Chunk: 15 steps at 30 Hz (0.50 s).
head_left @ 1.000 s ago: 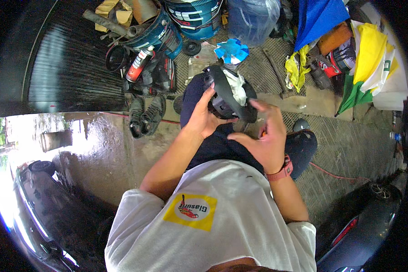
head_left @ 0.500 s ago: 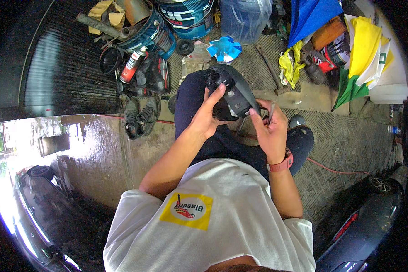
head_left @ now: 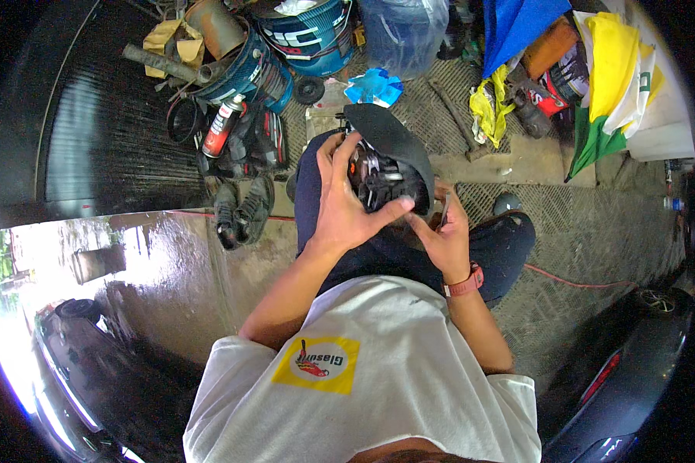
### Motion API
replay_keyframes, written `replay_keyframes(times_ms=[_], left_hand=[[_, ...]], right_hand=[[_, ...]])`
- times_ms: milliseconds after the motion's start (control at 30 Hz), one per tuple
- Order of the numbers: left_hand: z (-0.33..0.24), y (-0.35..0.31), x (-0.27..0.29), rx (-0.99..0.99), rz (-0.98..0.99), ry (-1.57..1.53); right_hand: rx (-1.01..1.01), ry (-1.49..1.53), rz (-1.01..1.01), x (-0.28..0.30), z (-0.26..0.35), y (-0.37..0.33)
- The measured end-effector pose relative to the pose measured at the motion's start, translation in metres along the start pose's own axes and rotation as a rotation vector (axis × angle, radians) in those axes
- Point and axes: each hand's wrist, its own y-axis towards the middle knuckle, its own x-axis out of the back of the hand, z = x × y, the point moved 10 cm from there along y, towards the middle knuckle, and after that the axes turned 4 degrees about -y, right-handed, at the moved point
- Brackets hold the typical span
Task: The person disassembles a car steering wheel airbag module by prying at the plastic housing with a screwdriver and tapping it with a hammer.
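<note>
My left grip (head_left: 341, 214) holds a curved black plastic housing (head_left: 398, 140) — likely light, stiff, best edge-held; alongside, my right grip (head_left: 449, 241) pinches a thin grey strip (head_left: 445, 208).

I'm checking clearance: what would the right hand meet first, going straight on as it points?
Probably the black curved plastic part held in the left hand; the right hand is near its lower edge, though depth leaves any contact unclear.
</note>
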Motion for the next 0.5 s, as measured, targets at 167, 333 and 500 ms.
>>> replay_keyframes(times_ms=[167,333,500], left_hand=[[-0.015,-0.004,0.007,-0.159,0.001,0.165],[-0.004,-0.011,0.001,-0.17,0.034,0.067],[-0.023,-0.012,-0.003,-0.067,0.05,0.283]], right_hand=[[-0.254,0.501,0.061,-0.005,-0.01,-0.012],[-0.284,0.587,0.126,-0.015,-0.014,-0.02],[-0.359,0.644,0.022,-0.01,-0.004,-0.021]])
